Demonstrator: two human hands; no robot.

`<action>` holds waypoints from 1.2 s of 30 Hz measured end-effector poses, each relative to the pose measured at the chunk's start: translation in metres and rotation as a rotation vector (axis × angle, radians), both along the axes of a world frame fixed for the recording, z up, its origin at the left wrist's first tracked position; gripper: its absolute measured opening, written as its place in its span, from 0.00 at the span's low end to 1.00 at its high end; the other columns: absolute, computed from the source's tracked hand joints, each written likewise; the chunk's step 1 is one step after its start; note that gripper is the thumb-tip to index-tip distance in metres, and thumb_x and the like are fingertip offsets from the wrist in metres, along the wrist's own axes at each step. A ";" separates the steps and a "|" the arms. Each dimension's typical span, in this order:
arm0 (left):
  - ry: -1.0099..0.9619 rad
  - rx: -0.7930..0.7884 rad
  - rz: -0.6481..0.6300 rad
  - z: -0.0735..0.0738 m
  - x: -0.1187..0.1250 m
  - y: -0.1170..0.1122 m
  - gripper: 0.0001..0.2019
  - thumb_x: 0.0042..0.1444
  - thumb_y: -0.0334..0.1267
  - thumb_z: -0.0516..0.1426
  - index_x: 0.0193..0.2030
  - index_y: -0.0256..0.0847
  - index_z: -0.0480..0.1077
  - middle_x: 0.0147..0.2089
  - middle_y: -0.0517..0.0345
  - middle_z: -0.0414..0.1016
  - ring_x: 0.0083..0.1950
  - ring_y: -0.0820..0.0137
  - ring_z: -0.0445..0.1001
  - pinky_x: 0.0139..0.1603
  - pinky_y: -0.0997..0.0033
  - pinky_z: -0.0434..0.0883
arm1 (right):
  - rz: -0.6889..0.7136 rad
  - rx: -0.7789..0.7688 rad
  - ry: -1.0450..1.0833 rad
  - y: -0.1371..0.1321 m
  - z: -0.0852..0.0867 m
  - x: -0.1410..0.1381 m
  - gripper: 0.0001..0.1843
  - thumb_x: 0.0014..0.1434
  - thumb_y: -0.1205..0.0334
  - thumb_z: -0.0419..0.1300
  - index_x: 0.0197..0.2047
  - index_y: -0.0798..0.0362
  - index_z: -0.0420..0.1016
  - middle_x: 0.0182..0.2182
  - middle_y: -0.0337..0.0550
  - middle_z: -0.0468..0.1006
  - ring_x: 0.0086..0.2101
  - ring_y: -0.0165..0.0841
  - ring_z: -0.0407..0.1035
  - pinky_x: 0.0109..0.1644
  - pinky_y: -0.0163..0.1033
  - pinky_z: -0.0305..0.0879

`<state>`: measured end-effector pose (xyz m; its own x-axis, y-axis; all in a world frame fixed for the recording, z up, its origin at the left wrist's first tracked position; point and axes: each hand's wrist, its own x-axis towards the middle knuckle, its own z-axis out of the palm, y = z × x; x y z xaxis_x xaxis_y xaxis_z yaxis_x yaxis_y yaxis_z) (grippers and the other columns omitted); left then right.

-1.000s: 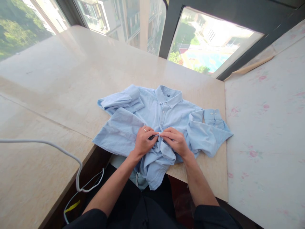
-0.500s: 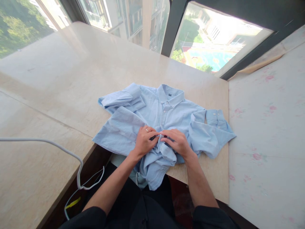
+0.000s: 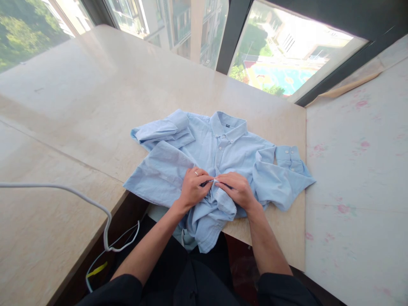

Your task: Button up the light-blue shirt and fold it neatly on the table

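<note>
A light blue button-up shirt [image 3: 232, 146] lies face up on the beige stone sill [image 3: 95, 97], collar away from me, its hem hanging over the near edge. My left hand [image 3: 193, 187], with a ring on one finger, pinches the left side of the shirt's front placket. My right hand [image 3: 236, 189] pinches the right side. The fingertips of both meet at the middle of the shirt front. Each sleeve is folded across its own side of the shirt.
A white cable [image 3: 79, 199] runs across the lower left slab and drops off its edge. A white floral-patterned surface [image 3: 357, 170] borders the sill on the right. Windows [image 3: 280, 63] stand behind the sill. My dark-clothed lap is below the shirt hem.
Both hands stay pinched together at the shirt's front with only small finger movements. The view has shifted slightly.
</note>
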<state>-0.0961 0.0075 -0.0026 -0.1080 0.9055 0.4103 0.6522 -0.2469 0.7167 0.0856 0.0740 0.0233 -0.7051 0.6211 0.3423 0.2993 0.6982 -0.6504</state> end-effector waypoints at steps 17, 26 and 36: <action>-0.385 -0.057 0.102 0.012 -0.003 -0.001 0.09 0.58 0.33 0.54 0.40 0.40 0.76 0.31 0.58 0.74 0.34 0.70 0.70 0.38 0.69 0.67 | -0.011 -0.294 0.260 0.007 0.007 0.012 0.03 0.58 0.64 0.61 0.32 0.50 0.77 0.34 0.44 0.82 0.36 0.35 0.75 0.42 0.41 0.71; -0.316 -0.103 0.051 0.012 -0.004 0.000 0.12 0.57 0.30 0.51 0.35 0.40 0.77 0.29 0.58 0.74 0.34 0.69 0.69 0.40 0.67 0.67 | -0.092 -0.335 -0.020 0.008 -0.001 0.003 0.20 0.66 0.52 0.54 0.24 0.52 0.68 0.23 0.37 0.70 0.27 0.30 0.64 0.34 0.35 0.61; -0.145 -0.147 0.077 0.011 -0.002 0.003 0.09 0.59 0.35 0.55 0.39 0.42 0.77 0.24 0.61 0.69 0.30 0.70 0.67 0.39 0.67 0.65 | -0.430 -0.238 -0.332 0.005 -0.007 -0.031 0.16 0.64 0.51 0.56 0.50 0.52 0.70 0.20 0.34 0.73 0.23 0.33 0.70 0.28 0.34 0.57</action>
<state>-0.0978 0.0106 0.0089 -0.2271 0.9414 0.2493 0.5529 -0.0861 0.8288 0.0545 0.0791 0.0159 -0.4184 0.9075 -0.0376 0.7374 0.3152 -0.5974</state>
